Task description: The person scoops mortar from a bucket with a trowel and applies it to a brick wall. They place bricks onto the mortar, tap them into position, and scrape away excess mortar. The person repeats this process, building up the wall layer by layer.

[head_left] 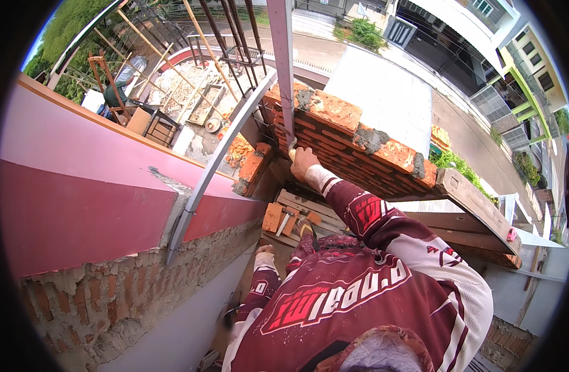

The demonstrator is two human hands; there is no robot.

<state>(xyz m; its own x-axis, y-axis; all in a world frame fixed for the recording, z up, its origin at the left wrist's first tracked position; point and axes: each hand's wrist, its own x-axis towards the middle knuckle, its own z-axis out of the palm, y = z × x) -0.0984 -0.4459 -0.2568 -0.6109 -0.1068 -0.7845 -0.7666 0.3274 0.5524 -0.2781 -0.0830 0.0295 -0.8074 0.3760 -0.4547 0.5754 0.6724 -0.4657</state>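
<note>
My right hand (304, 165) is closed round the pale handle of a trowel (292, 152). The trowel's small metal end lies against the brick wall (346, 152), at the foot of an upright metal post (285, 74). Grey mortar dabs (371, 140) sit between the orange bricks along the wall's top course. Lower down, my left hand (264, 249) hangs by the wooden planks, too small in view to make out its fingers. A hammer (284, 222) rests on loose bricks (272, 217) in front of my foot.
A curved metal bar (225, 146) crosses from the pink wall (92, 186) toward the post. Rusty reinforcing rods (238, 37) rise behind. Wooden boards (476, 201) flank the brick wall at right. Below left, a person (120, 84) is among bamboo poles, near buckets and a trough (207, 104).
</note>
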